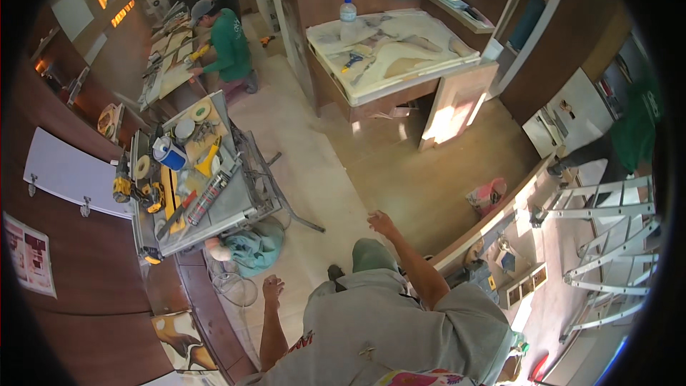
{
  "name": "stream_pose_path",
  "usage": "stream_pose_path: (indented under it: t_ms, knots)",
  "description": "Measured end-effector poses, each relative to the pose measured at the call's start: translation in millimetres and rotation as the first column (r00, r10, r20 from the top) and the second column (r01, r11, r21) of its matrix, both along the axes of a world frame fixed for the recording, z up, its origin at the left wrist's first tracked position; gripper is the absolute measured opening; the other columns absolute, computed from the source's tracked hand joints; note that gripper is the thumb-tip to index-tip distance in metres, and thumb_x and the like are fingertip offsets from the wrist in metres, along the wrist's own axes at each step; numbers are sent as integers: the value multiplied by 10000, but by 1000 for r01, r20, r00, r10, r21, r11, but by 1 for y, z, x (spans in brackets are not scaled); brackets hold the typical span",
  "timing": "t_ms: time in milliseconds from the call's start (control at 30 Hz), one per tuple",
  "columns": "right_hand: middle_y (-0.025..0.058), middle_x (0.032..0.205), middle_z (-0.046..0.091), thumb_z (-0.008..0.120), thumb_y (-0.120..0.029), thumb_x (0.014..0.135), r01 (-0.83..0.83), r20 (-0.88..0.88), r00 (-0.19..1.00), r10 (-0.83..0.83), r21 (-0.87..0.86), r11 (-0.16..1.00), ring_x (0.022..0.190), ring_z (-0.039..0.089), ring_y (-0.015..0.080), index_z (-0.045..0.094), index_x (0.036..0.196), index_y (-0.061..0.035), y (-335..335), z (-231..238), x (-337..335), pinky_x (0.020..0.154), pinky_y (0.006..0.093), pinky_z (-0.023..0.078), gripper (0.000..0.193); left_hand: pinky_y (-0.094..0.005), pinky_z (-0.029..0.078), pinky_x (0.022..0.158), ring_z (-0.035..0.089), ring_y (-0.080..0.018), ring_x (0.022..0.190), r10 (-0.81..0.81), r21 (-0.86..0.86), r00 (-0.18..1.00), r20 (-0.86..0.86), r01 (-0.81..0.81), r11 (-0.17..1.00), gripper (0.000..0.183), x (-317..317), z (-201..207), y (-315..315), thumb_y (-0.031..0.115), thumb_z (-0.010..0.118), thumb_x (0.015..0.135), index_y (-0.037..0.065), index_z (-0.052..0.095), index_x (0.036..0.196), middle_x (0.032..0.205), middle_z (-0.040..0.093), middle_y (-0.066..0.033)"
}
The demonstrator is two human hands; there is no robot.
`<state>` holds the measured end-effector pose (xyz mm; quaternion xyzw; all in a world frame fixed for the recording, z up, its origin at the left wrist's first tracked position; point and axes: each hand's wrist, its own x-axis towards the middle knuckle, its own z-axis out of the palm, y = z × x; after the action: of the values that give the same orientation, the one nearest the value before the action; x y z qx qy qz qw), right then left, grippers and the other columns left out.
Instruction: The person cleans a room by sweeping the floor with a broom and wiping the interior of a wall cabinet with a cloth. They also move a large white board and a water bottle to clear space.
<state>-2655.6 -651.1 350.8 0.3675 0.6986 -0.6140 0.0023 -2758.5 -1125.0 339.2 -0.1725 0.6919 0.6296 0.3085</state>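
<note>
Your L hand point(273, 289) & R hand point(381, 224) look empty, fingers point(373, 219) loosely curled. L hand's 12 o'clock: 1 teal bundle point(259, 251); 11 o'clock: 1 cluttered tabletop point(239, 194) w/ 2+ yellow-black tools point(152, 197), brown-walled rm point(86, 271).

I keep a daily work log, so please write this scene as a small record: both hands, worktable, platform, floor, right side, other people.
Left hand: nothing visible in it; a teal cloth bundle shows near it
Right hand: nothing visible in it
Worktable: yellow-black drills, a cartridge
Platform: water bottle, blue-handled tool
Floor: pink bucket
Right side: metal ladder
Other people: three, in green tops
</note>
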Motion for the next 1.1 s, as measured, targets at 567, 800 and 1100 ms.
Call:
stream_pose_path:
  t_ms: [567, 800, 1100]
  knots:
    - [188, 1171, 528, 571, -82, 791, 48, -285, 905, 316, 806, 589, 1061, 531, 347, 537, 1170, -65, 344, 146, -445, 867, 419, 454, 381, -325, 475, 670, 612, -209, 810, 244, -287, 923, 297, -157, 945, 306, 22, 6, 187, 225, 544, 876, 99, 492, 1150, 982, 592, -90]
    - [110, 1227, 521, 534, -117, 823, -321, 340, 877, 338, 940, -113, 1206, 441, 265, 573, 1155, -152, 436, 126, -509, 1011, 544, 300, 336, -324, 477, 674, 615, -203, 805, 114, -275, 977, 181, -60, 960, 334, -79, 36, 263, 211, 549, 871, 76, 482, 1170, 983, 593, -98]
    - [104, 1141, 573, 536, -186, 848, -139, 107, 887, 450, 990, 39, 1169, 475, 265, 545, 1122, -122, 467, 154, -508, 1063, 501, 257, 281, -312, 478, 666, 621, -185, 791, 11, -171, 998, 69, 1, 985, 331, -207, 34, 316, 184, 553, 870, 39, 492, 1162, 978, 598, -105]
